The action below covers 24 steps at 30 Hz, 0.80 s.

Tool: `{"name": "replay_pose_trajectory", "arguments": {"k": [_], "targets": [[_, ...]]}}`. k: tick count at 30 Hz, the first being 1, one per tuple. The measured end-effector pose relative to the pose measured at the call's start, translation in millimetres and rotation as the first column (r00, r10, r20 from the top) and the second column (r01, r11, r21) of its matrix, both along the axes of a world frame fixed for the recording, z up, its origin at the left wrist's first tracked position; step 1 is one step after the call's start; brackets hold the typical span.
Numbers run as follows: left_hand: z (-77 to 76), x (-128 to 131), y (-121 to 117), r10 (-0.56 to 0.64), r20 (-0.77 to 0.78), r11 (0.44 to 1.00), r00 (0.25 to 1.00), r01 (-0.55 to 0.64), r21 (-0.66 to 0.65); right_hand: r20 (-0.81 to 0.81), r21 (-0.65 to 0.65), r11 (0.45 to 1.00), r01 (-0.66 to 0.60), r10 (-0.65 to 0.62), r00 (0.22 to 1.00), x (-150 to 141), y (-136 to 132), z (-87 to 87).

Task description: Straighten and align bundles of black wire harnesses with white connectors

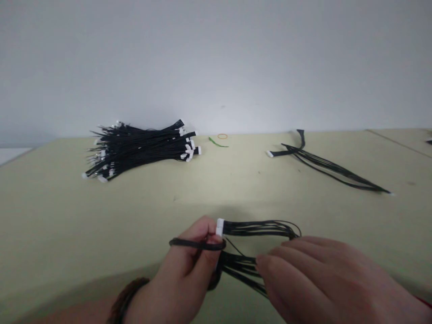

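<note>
A white connector (pixel 220 227) is being pinched right at the fingertips of the left hand (pixel 182 265), its black wire bundle (pixel 259 228) led off rightward and curled back, where it is met by the slightly spread fingers of the right hand (pixel 324 279).

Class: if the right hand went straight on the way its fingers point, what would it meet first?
Probably the bundle of black wires held in the left hand, just beyond the fingertips of the right hand; depth is hard to judge.

A dark band (pixel 127 300) circles the left wrist (pixel 146 306).
</note>
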State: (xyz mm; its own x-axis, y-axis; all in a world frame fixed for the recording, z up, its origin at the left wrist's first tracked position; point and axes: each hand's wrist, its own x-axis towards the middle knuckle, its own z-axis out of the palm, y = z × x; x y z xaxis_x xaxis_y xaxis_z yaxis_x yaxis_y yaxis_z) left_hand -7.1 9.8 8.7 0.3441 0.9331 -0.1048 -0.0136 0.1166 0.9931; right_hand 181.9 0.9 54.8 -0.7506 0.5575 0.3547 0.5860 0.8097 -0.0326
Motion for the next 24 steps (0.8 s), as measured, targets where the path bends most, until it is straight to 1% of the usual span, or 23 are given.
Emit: {"name": "replay_pose_trajectory", "arguments": {"k": [2,5,9,13,16,19,22,24], "targets": [[-0.8,-0.8,-0.3,-0.013,0.000,1.000,1.000,0.013,0.000,0.009,0.026,0.999,0.040,-0.041,0.999,0.8,0.5,2.8],[-1.7,-3.3,-1.3,-0.036,-0.037,0.999,0.999,0.037,0.022,0.017,0.028,0.996,0.087,-0.088,0.996,-0.1,1.8,5.0],[-0.2,-6.5,-5.2,-0.044,-0.092,0.997,0.995,0.049,0.052,-0.026,0.010,0.998,0.063,-0.062,0.998,-7.0,2.0,0.2],[0.3,-6.6,-6.9,-0.048,-0.120,0.995,0.992,0.058,0.080,-0.021,-0.039,0.996,0.075,-0.076,0.997,-11.1,1.0,-1.6],[-2.1,-3.9,-3.2,-0.001,-0.095,0.997,0.995,0.009,0.083,-0.043,0.024,0.996,0.088,-0.087,0.995,-9.3,3.2,3.9],[-5.2,0.0,1.7,0.054,-0.064,0.999,0.997,-0.053,0.012,-0.031,0.093,0.989,0.112,-0.109,0.994,-7.9,7.7,6.8],[-6.7,2.5,4.2,0.081,-0.031,0.995,0.996,-0.082,-0.051,0.022,0.098,0.987,0.129,-0.131,0.991,-9.9,10.2,2.4],[-6.4,2.4,4.5,0.093,-0.045,0.994,0.995,-0.095,-0.045,0.048,0.087,0.988,0.130,-0.135,0.990,-11.9,9.2,-2.6]]}}
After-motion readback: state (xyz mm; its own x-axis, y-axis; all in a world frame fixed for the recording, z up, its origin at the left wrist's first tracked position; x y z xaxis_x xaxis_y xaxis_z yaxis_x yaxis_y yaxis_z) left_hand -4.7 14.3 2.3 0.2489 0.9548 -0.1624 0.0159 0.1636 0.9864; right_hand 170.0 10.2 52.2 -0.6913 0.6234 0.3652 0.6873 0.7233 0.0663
